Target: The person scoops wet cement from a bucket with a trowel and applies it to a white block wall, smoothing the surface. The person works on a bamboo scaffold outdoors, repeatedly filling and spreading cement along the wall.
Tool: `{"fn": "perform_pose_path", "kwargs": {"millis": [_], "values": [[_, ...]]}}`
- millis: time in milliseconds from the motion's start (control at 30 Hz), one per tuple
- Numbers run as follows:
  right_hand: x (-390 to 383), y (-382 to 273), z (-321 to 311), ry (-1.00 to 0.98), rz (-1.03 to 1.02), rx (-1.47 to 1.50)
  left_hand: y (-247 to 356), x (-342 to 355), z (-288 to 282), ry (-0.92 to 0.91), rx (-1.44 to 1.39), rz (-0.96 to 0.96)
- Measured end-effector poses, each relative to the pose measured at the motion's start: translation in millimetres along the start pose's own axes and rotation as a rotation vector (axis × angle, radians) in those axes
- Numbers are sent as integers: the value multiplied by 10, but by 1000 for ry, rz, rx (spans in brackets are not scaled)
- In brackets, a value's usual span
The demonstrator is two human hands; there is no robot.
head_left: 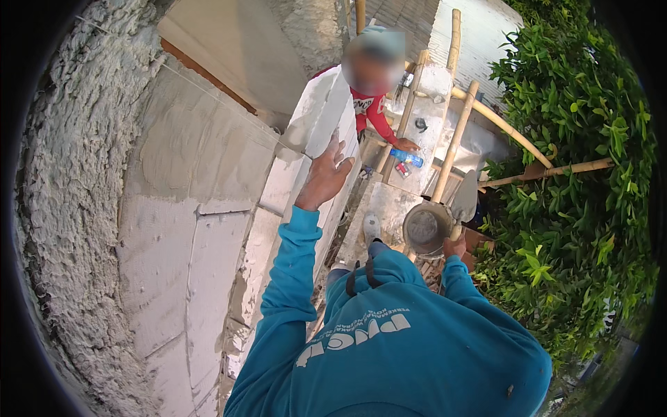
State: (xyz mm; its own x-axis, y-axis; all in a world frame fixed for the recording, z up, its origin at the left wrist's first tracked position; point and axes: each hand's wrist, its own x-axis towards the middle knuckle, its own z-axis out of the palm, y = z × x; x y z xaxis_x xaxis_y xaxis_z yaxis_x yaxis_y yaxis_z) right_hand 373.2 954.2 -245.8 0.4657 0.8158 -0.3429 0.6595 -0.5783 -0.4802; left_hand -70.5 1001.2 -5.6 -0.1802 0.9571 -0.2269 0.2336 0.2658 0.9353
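Note:
My left hand (pixel 325 175) is over the light block wall (pixel 326 115), fingers apart and pointing away from me. Whether it touches the blocks I cannot tell. A thin string (pixel 222 104) runs across the wall towards its fingers. Off to the right, my right hand (pixel 455 246) is closed round the handle of a trowel (pixel 464 198), whose grey blade points up and away. Just left of the trowel is a round bucket (pixel 408 240) with grey mortar (pixel 422 226) inside.
Ahead, a co-worker in red reaches a hand (pixel 406 144) to a blue bottle (pixel 406 158) on a pale plank (pixel 425 132). A small red pack (pixel 402 169) lies beside it. Bamboo poles (pixel 455 142) cross near leafy branches (pixel 577 160) at right. Rough plaster (pixel 76 208) covers the far left.

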Motion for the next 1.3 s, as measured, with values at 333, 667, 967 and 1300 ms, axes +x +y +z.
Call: {"fn": "perform_pose_path", "kwargs": {"millis": [333, 667, 967, 1300], "values": [[-89, 277, 12, 12, 72, -51, -733, -880, 145, -171, 17, -238], [-182, 490, 144, 78, 328, 311, -1336, -2208, 59, 74, -149, -466], [-54, 364, 127, 113, 306, 513, -806, -2566, -287, 332, -145, -411], [606, -260, 305, 85, 276, 789, 490, -2164, -677, 987, 82, 361]]}}
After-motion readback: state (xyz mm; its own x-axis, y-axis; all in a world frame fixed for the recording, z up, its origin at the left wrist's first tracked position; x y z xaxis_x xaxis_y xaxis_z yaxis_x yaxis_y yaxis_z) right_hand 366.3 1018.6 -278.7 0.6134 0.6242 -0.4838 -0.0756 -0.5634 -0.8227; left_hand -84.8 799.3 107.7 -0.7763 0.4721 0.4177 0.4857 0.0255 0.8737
